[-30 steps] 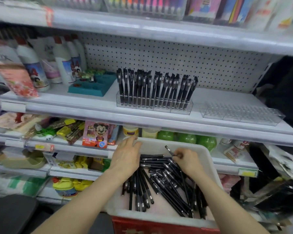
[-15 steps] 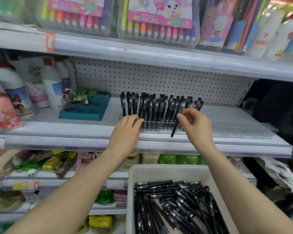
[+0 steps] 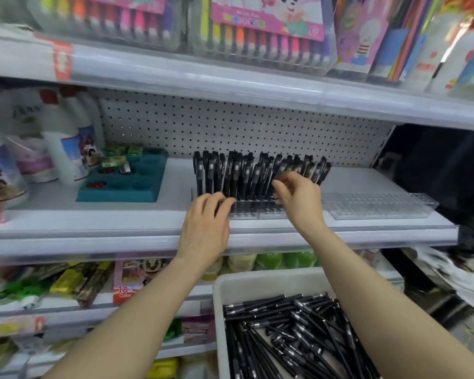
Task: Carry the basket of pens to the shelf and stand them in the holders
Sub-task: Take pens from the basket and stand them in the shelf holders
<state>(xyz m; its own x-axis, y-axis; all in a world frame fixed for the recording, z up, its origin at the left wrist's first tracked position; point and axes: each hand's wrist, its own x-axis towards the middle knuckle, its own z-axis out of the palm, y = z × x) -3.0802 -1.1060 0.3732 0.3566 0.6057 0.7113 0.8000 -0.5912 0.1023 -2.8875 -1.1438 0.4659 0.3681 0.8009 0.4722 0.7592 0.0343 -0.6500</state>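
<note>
On middle shelf [image 3: 107,220], right grip [image 3: 301,201] pinches black pen [image 3: 279,174] at clear holder [image 3: 255,212] of standing pens [image 3: 230,173]; left grip [image 3: 205,228] rests loose-fingered on holder front; basket [image 3: 257,281] below.

Blk pens [image 3: 271,305], white basket [image 3: 257,283], teal tray [image 3: 121,191], prob. red caps [image 3: 49,96].

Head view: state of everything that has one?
full holder, packed with upright standing pens
clear holder, empty
basket, holds loose pens lying in a heap
left hand, fingers rest on full holder's front
right hand, pinches held pen among the standing pens
</note>
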